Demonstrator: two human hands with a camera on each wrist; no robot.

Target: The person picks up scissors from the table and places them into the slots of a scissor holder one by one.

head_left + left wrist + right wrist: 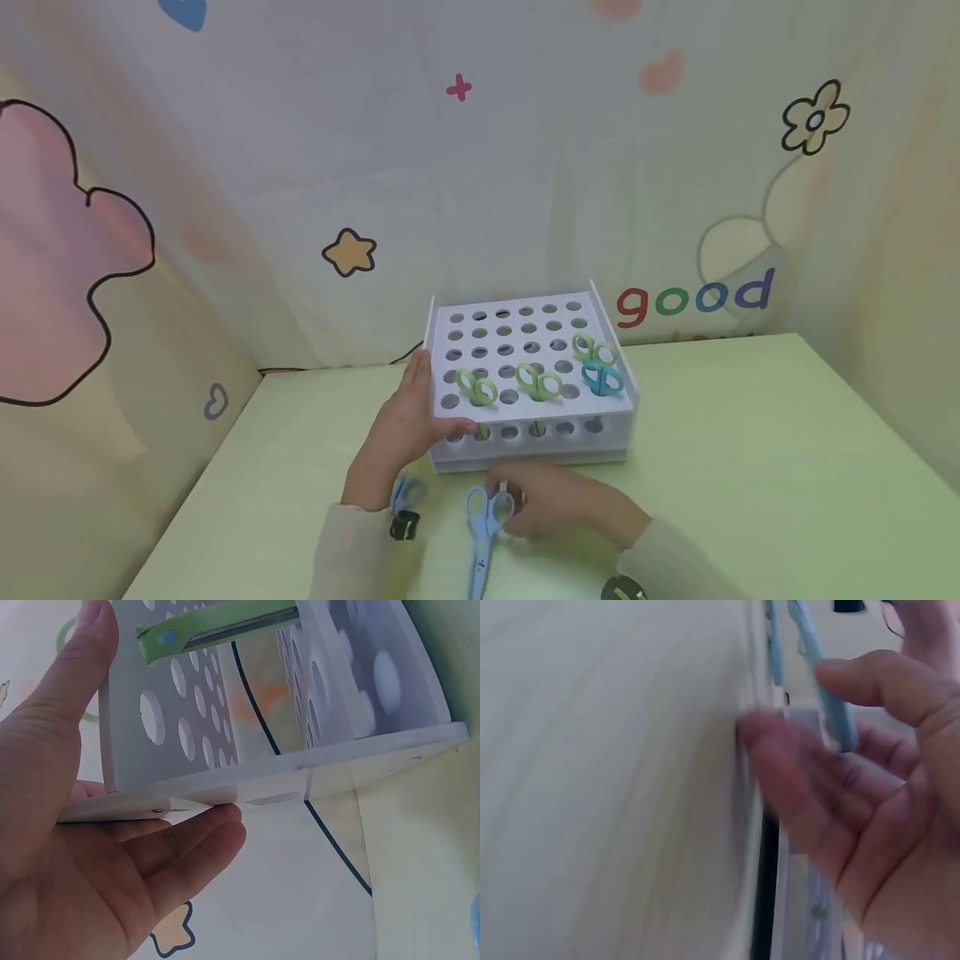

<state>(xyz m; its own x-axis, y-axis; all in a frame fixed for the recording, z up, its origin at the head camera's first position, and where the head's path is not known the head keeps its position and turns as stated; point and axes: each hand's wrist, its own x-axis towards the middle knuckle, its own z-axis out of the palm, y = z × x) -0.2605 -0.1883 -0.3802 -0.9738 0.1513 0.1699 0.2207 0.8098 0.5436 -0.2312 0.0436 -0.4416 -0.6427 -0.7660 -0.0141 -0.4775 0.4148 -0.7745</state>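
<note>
A white rack [491, 333] with rows of round holes stands on the table. My left hand [405, 408] grips its left side, the thumb lying over the front edge and the fingers along the outer wall. Light blue scissors [481, 542] are in front of the rack, handles toward it and blades toward me. My right hand [543, 500] curls around their right handle loop; in the right wrist view the handle [829, 697] passes between thumb and fingers, some of them blurred. Three pairs of green scissors, one of them the front-left green scissors [476, 388], and teal scissors [602, 379] stand in holes.
Another pair of blue scissors [407, 493] lies beside my left wrist, partly hidden by it. The pale green table [750, 450] extends to both sides. A patterned curtain [510, 192] hangs behind the rack.
</note>
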